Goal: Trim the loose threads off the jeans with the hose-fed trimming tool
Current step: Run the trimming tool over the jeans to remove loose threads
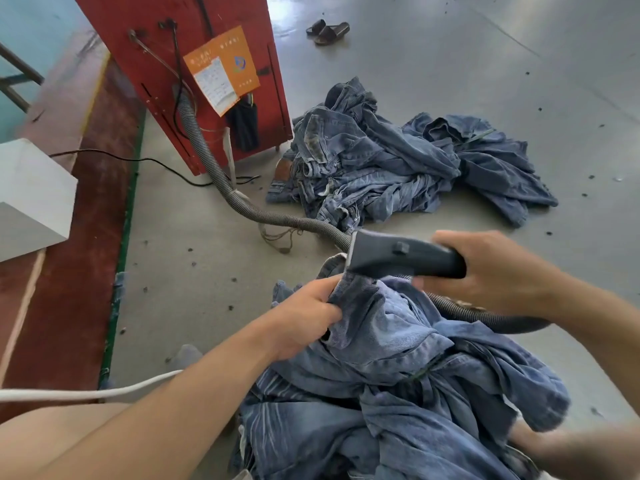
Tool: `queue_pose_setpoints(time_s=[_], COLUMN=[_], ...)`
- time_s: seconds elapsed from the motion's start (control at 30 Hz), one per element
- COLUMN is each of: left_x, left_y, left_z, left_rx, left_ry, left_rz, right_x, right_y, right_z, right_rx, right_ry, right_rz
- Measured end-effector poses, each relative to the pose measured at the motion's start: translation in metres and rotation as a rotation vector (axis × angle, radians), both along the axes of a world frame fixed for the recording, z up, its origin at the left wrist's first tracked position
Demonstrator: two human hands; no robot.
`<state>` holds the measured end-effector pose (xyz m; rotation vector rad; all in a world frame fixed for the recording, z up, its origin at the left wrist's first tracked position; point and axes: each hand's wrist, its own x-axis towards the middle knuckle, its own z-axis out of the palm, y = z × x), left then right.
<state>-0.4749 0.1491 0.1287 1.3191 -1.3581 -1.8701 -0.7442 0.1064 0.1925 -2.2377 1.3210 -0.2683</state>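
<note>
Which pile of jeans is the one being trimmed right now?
From the red cabinet, follow the ribbed grey hose down to the trimming tool in the right hand. The jeans under it are gripped by the left hand, unlike the loose floor pile.

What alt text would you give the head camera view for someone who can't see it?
A person's right hand presses a grey trimming tool against jeans bunched in the left hand. A ribbed hose runs to a red cabinet; a pile of jeans lies on the floor.
</note>
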Motion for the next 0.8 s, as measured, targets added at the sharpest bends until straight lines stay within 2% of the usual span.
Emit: queue_pose_setpoints(time_s=[0.13,0.27,0.33,0.4,0.53,0.67,0.73,0.8], left_x=[0.002,0.001,-0.004,-0.006,-0.003,-0.001,-0.003,-0.005], left_y=[-0.001,-0.002,0.001,0.002,0.0,0.0,0.0,0.0], left_z=[0.001,-0.004,-0.001,-0.004,-0.008,-0.013,-0.017,-0.02], left_rx=[-0.109,-0.236,-0.409,-0.538,-0.609,-0.638,-0.655,-0.7], left_ry=[-0.051,-0.23,-0.372,-0.444,-0.494,-0.453,-0.496,-0.509], left_rz=[-0.052,-0.177,-0.279,-0.346,-0.389,-0.342,-0.357,-0.368], right_x=[-0.022,-0.015,-0.004,-0.002,-0.03,-0.031,-0.016,-0.005], right_y=[-0.01,-0.001,0.003,-0.002,-0.018,-0.009,-0.002,-0.001], right_z=[0.007,0.007,0.007,0.01,0.017,0.016,0.01,0.007], right_rx=[0.007,0.117,0.122,0.079,0.158,0.309,0.271,0.167], right_ry=[0.022,0.038,0.016,-0.015,-0.077,0.033,0.06,0.036], right_rz=[-0.119,0.037,0.111,0.073,-0.078,0.042,0.129,0.122])
